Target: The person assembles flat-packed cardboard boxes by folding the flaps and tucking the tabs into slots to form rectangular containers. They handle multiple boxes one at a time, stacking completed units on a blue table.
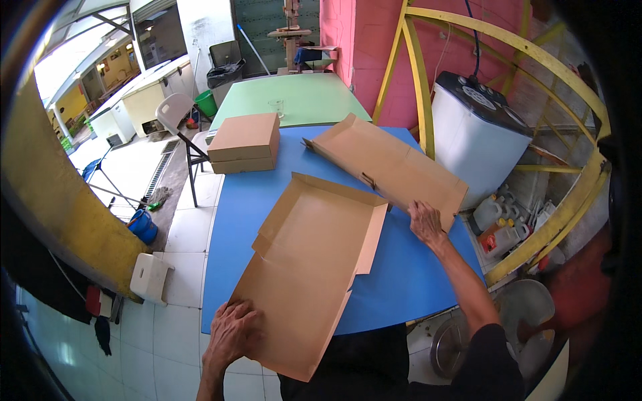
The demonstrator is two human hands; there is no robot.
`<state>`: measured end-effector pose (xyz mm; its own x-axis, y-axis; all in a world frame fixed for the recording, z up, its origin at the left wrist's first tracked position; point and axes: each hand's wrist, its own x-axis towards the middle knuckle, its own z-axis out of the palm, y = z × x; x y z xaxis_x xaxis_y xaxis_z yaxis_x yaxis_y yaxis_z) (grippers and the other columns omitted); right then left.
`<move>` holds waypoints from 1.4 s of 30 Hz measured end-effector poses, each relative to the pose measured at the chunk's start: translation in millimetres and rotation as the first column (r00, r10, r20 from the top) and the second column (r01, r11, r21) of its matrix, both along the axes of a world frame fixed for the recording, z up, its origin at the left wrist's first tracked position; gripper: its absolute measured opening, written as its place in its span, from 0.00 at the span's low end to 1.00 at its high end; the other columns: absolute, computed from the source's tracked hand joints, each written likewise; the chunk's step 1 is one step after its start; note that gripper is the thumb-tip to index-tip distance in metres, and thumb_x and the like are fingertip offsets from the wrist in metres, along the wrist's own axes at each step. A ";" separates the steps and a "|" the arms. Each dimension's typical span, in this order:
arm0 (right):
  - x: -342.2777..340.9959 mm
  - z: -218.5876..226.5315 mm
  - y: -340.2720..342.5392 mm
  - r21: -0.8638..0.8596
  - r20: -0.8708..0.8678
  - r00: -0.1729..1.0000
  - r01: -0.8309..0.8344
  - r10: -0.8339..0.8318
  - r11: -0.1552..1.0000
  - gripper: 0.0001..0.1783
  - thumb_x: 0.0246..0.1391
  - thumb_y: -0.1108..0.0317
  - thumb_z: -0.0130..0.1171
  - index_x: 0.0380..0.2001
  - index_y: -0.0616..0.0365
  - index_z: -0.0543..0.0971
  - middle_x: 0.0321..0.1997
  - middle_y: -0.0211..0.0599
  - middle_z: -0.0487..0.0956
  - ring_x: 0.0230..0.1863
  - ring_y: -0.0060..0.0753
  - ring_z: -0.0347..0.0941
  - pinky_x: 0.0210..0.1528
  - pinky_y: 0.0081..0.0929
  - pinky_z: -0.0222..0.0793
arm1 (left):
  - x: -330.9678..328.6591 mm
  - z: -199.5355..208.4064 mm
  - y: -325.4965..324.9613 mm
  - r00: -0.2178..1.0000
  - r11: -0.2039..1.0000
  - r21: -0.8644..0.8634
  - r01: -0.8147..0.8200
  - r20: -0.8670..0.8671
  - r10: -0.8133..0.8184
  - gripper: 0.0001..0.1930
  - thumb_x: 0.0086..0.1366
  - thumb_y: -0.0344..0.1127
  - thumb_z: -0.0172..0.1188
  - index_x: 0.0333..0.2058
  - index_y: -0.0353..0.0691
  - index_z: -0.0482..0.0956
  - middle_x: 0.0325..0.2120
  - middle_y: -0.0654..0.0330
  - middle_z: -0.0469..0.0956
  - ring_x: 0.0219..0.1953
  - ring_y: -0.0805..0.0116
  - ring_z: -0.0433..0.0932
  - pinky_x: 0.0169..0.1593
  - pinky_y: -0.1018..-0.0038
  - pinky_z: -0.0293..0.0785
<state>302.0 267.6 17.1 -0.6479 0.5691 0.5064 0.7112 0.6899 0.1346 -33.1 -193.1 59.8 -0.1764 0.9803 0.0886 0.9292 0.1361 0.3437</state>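
In the head view, an open cardboard box [314,247] lies on the blue tabletop [414,287], overhanging its near edge; the left hand [235,327] has bent fingers over the box's left side. The right hand [426,222] rests bent fingers on a second box [394,160] toward the tabletop's right edge. Whether either hand grips, I cannot tell. Closed boxes [244,137] sit by the far left corner.

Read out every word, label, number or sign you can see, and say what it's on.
No text is readable.
Open cardboard box at the left hand, cardboard piece at the right hand: no printing visible.
Washing machine, dark top panel: markings too small to read.
Plastic jug, red mark: too small to read.
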 end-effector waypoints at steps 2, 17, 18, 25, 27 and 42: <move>-11.3 -0.7 14.8 0.008 -0.022 0.999 0.038 -0.038 0.999 0.07 0.56 0.70 0.58 0.32 0.62 0.74 0.32 0.48 0.80 0.35 0.51 0.79 0.35 0.47 0.76 | 0.7 0.9 3.0 1.000 1.000 0.003 0.014 0.000 -0.014 0.25 0.49 0.45 0.72 0.47 0.49 0.81 0.52 0.57 0.76 0.61 0.56 0.70 0.68 0.57 0.55; 76.5 22.3 117.8 -0.265 -0.115 0.833 0.500 -0.541 0.825 0.29 0.60 0.53 0.58 0.60 0.57 0.71 0.58 0.50 0.76 0.58 0.55 0.73 0.57 0.44 0.72 | 5.6 3.7 11.6 0.998 0.990 -0.131 -0.061 0.024 0.065 0.25 0.54 0.49 0.70 0.52 0.53 0.80 0.57 0.58 0.73 0.62 0.56 0.69 0.71 0.47 0.46; 93.2 13.8 127.5 -0.286 -0.086 0.790 0.564 -0.607 0.775 0.33 0.59 0.51 0.59 0.62 0.56 0.68 0.61 0.49 0.74 0.61 0.56 0.70 0.60 0.48 0.68 | 5.9 4.4 13.0 0.997 0.988 -0.142 -0.057 0.038 0.062 0.25 0.54 0.48 0.70 0.52 0.53 0.80 0.57 0.58 0.73 0.62 0.56 0.68 0.71 0.47 0.46; 101.2 32.7 199.2 -0.503 0.267 0.770 0.624 -0.579 0.598 0.46 0.43 0.39 0.66 0.62 0.53 0.70 0.63 0.44 0.75 0.66 0.49 0.67 0.68 0.69 0.51 | 6.2 10.9 18.9 0.996 0.984 -0.166 -0.067 0.041 0.075 0.23 0.54 0.40 0.67 0.51 0.51 0.80 0.57 0.57 0.73 0.61 0.54 0.69 0.65 0.55 0.58; 88.5 43.8 213.2 -0.544 0.254 0.834 0.542 -0.490 0.641 0.45 0.38 0.41 0.71 0.57 0.55 0.75 0.59 0.45 0.78 0.61 0.48 0.73 0.65 0.59 0.61 | 6.9 13.8 21.9 0.997 0.983 -0.173 -0.056 0.039 0.064 0.23 0.54 0.39 0.66 0.51 0.51 0.80 0.57 0.58 0.73 0.61 0.55 0.69 0.64 0.58 0.60; 56.6 31.8 190.2 -0.138 -0.256 0.852 0.436 -0.457 0.889 0.11 0.49 0.65 0.67 0.32 0.62 0.81 0.43 0.46 0.78 0.41 0.58 0.79 0.44 0.52 0.75 | 13.1 5.6 31.0 0.983 0.967 -0.177 -0.181 -0.031 0.179 0.24 0.49 0.47 0.73 0.47 0.51 0.83 0.56 0.59 0.74 0.61 0.55 0.69 0.62 0.58 0.63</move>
<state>358.5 457.7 48.9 -0.1563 0.8052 0.5720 0.9458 0.2890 -0.1483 -20.0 -162.1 65.5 -0.3513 0.9328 -0.0803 0.8887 0.3593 0.2849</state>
